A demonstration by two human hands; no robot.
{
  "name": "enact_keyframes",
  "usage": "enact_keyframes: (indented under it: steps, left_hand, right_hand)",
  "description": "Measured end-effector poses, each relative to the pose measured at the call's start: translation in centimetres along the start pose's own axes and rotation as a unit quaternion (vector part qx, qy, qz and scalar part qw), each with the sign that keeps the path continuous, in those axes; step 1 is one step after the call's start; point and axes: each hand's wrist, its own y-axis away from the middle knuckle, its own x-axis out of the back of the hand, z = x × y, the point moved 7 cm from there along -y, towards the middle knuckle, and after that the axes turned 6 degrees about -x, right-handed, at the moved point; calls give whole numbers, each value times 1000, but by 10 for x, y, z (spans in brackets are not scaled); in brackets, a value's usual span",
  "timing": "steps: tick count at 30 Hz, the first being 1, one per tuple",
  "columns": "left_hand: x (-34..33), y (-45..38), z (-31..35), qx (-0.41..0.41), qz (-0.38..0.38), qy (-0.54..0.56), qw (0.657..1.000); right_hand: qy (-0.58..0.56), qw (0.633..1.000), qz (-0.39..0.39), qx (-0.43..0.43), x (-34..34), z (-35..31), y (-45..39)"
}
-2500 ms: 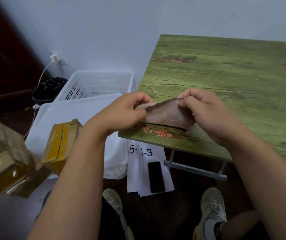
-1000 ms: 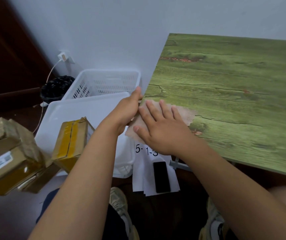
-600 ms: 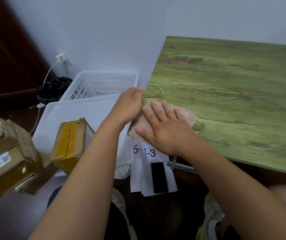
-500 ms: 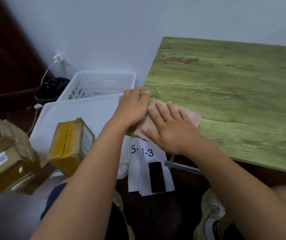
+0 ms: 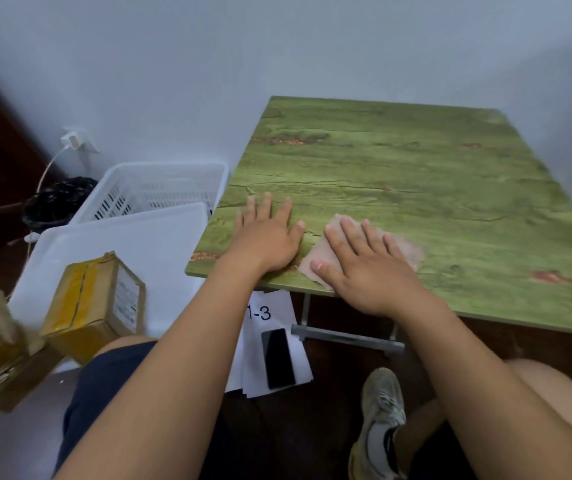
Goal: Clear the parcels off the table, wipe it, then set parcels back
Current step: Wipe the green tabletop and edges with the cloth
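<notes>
Cloth (image 5: 405, 249): pinkish-brown, flat on tabletop (image 5: 416, 188) at near edge, toward near-left corner; long axis roughly along that edge, tilted slightly.
Right hand (image 5: 364, 268): fingers straight, spread, pressing cloth.
Left hand (image 5: 267, 237): flat, fingers straight, on bare tabletop just beside cloth.
Parcels (image 5: 97, 306): taped cardboard, off table at left, beside white baskets (image 5: 160, 188).

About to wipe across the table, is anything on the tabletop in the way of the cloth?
Nothing visible: the green tabletop ahead of the cloth is bare. Only the left hand rests beside it.
</notes>
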Motion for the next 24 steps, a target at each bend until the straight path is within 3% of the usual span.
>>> enact_keyframes:
  steps: [7,11,14,24]
  left_hand:
    - [-3,-1,6,11,-5,-42,999]
    - [-4,12,-1,34,41,-37,998]
    - [-2,20,-1,33,86,-36,995]
    - [1,16,0,31,127,-14,991]
  right_hand:
    - [-15,998,0,-65,2,60,24]
    - [-6,996,-11,-84,5,80,32]
    - [-5,997,-14,-80,3,74,31]
    - [-6,1000,-22,-9,0,8,5]
